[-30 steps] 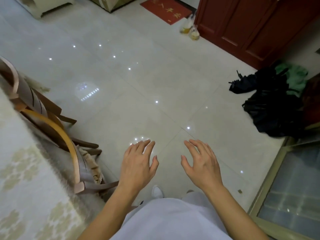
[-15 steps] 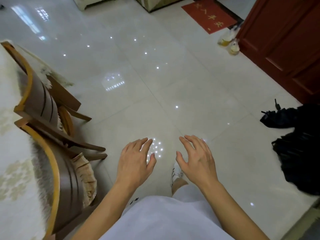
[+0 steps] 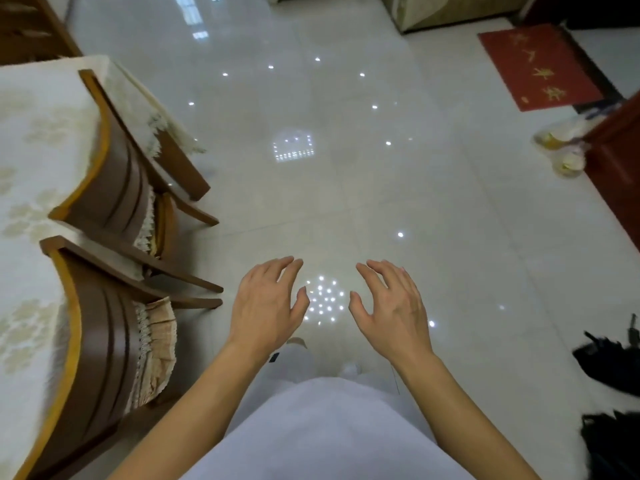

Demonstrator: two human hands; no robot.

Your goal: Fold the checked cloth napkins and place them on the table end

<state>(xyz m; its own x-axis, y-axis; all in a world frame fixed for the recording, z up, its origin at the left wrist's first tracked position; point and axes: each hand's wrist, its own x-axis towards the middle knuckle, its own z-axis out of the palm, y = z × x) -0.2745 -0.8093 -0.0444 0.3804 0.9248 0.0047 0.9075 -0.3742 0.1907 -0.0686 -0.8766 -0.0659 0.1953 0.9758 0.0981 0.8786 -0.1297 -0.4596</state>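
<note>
Nearest the camera, pale clothing is seen at the bottom edge, with both forearms stretched forward over the tiled floor [image 3: 363,188]. No checked napkin is visible anywhere in view, so the task's cloth cannot be located; nothing folded is shown on the table [image 3: 31,140], though only part of it is seen. Progress is judged as not started or between napkins; fetching, folding and placing all appear to be left.

Left hand [image 3: 266,303] is held palm down, fingers loosely spread and slightly curled, nothing gripped. Right hand [image 3: 388,303] is held the same way, fingers apart and relaxed, nothing held. The two hands are kept side by side, near each other but apart, above a patch of light reflections.

At left, two wooden chairs [image 3: 104,188] are pushed against the table, which is covered with a cream patterned cloth. At far right, dark bags [image 3: 609,362] are lying on the floor. Farther off, a red mat [image 3: 540,64] is seen beside a dark red cabinet [image 3: 620,143].
</note>
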